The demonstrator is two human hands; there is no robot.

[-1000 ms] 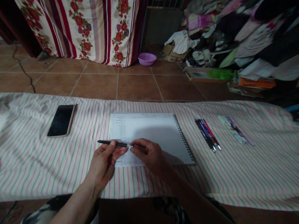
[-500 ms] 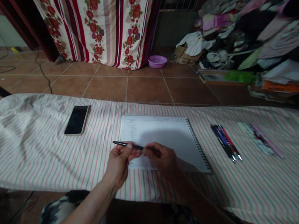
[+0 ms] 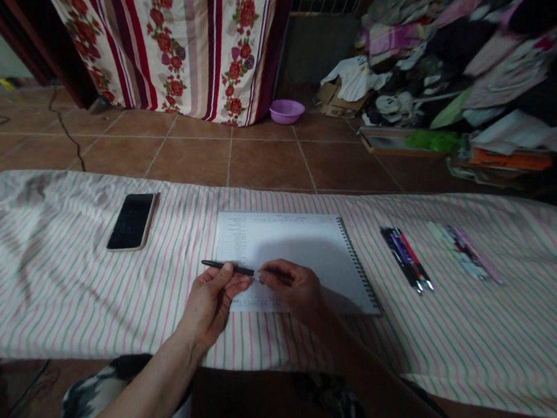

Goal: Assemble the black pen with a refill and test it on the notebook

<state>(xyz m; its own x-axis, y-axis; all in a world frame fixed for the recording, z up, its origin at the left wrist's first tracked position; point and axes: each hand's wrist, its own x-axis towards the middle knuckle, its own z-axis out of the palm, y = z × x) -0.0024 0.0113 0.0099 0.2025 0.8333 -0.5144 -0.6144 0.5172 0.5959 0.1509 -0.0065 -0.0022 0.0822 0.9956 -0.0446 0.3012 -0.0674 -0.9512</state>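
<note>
Both hands grip one black pen (image 3: 225, 267) held level over the near edge of a spiral notebook (image 3: 307, 246). My left hand (image 3: 212, 302) pinches the pen's left part between thumb and fingers. The pen's right end is pinched in my right hand (image 3: 292, 288), with the fingers curled. The notebook lies open on a white page with faint writing at its left, on a pink-striped cloth (image 3: 66, 287).
A dark phone (image 3: 132, 221) lies face up at the left on the cloth. A few pens (image 3: 407, 258) and a patterned pouch (image 3: 464, 251) lie right of the notebook. Beyond are tiled floor, a floral curtain (image 3: 179, 39), a purple bowl (image 3: 286, 110) and piled clothes (image 3: 466, 47).
My view shifted right and then back a little. Both hands keep their pinch on the pen over the notebook's near edge, with only small finger shifts.
</note>
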